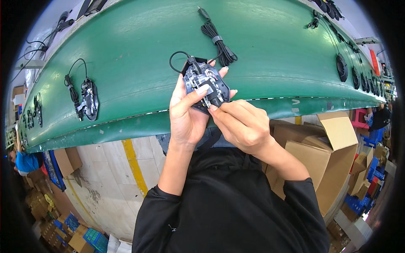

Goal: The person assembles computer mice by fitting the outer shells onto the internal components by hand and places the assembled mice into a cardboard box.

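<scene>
An uncovered black computer mouse (206, 86) with its circuit board showing rests in my left hand (185, 111). The left thumb lies over the board while the fingers wrap beneath and around the far side. My right hand (244, 124) pinches at the near right edge of the mouse; whatever sits between its fingertips is hidden or too small to make out. From the mouse's far end a black cable loops out to a tied cable bundle (217, 40), which lies on the green conveyor belt (139, 42) just beyond my hands.
Another opened mouse (89, 99) with a bundled cable lies on the belt at left, with several more farther along. Covered black mice (341, 67) line the belt's right part. An open cardboard box (312, 156) stands at my right. A person in blue (28, 162) is at far left.
</scene>
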The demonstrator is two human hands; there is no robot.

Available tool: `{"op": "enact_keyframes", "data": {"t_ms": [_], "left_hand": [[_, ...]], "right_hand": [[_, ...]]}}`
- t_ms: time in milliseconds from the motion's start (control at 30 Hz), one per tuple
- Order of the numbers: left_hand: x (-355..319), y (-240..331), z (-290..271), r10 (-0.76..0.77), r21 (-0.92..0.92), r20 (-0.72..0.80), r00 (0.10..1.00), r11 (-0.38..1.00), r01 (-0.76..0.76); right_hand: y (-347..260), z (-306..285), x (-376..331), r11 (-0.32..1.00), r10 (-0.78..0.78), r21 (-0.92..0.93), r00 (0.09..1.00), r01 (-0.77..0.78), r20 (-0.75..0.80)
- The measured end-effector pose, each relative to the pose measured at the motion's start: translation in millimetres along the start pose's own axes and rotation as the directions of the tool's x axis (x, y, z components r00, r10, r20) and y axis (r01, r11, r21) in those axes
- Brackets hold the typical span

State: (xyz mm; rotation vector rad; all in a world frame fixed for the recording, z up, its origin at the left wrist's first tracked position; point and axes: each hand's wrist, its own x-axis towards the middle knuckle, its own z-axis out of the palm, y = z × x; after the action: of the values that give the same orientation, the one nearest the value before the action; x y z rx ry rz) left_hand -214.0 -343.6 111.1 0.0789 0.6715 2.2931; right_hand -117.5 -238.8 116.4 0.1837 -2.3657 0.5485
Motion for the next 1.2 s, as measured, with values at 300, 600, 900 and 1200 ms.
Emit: {"op": "enact_keyframes", "data": {"t_ms": [300, 600, 900, 1200], "left_hand": [[-2.5, 6.4, -1.1, 0.011, 0.025, 0.014, 1.0, 1.0, -0.011], [4.0, 36.8, 2.3, -0.139, 0.119, 0.125, 0.982, 0.985, 0.125], [81.3, 86.8, 92.3, -0.081, 0.403, 0.438, 0.895, 0.908, -0.115], [-8.2, 29.5, 19.3, -0.318, 0.167, 0.132, 0.939, 0.941, 0.295]], "right_hand": [[-4.0, 0.6, 5.3, 0.992, -0.122, 0.002, 0.983, 0.123, 0.139], [14.5, -24.5, 90.0, 0.759, 0.539, 0.358, 0.833, -0.544, 0.126], [70.1, -52.5, 203.8, 0.581, 0.66, 0.577, 0.747, -0.574, 0.079], [27.5, -32.8, 63.8, 0.462, 0.835, 0.571, 0.549, -0.679, -0.023]]}}
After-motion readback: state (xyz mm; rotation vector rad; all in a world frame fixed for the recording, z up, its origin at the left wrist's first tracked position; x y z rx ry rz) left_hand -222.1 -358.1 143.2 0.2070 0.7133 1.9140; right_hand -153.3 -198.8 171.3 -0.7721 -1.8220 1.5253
